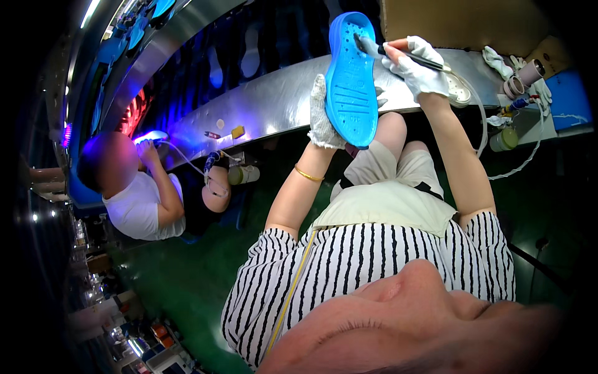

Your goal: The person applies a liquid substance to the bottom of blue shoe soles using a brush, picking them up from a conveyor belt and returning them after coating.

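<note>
My left hand, in a pale knit glove, grips a bright blue shoe sole by its side, with fingers wrapping behind it. The sole stands tilted up above the metal bench edge, its grooved and holed face towards me. A thin black-handled brush is pinched in my right hand, whose white glove leaves some fingertips bare. Its pale bristles reach the upper part of the sole; whether they touch is hard to tell. Beneath my right wrist lies a cream perforated shoe piece.
A steel bench runs across, with soles on a dark conveyor beyond. A cardboard box stands behind my right hand. White hose hangs near my right arm, beside a can. At left, a co-worker sits at the bench.
</note>
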The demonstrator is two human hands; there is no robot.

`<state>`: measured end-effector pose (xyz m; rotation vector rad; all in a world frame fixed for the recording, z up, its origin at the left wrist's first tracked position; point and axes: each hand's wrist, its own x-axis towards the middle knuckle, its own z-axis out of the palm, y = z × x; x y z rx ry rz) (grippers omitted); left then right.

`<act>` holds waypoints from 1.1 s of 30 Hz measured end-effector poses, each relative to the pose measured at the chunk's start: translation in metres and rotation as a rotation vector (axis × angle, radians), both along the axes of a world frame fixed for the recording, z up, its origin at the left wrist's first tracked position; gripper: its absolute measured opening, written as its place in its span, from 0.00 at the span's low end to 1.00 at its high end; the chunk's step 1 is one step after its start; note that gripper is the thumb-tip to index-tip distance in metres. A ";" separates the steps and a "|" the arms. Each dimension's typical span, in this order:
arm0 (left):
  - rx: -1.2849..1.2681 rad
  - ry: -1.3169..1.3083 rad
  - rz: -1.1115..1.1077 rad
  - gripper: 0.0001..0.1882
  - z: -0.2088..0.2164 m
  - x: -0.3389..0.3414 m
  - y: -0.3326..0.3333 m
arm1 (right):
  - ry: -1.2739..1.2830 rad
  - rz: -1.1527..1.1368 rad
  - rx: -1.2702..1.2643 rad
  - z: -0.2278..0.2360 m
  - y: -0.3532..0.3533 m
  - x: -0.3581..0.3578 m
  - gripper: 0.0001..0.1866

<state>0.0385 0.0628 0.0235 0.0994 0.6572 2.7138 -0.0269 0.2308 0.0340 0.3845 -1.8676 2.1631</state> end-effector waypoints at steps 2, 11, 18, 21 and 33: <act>-0.016 0.073 -0.068 0.33 0.000 -0.001 0.002 | -0.045 -0.021 0.061 0.002 0.000 -0.009 0.06; -0.101 -0.019 0.078 0.32 -0.008 -0.013 -0.022 | 0.109 0.459 0.163 0.004 0.014 0.033 0.08; -0.224 0.009 0.085 0.30 0.015 -0.019 -0.014 | 0.736 0.276 0.688 0.047 0.026 0.024 0.11; -0.449 0.183 0.127 0.31 0.020 -0.029 -0.024 | 0.775 0.349 0.871 0.051 0.038 0.043 0.09; -0.851 0.791 0.407 0.32 0.187 -0.196 -0.032 | 0.488 0.001 0.338 0.062 0.072 0.053 0.08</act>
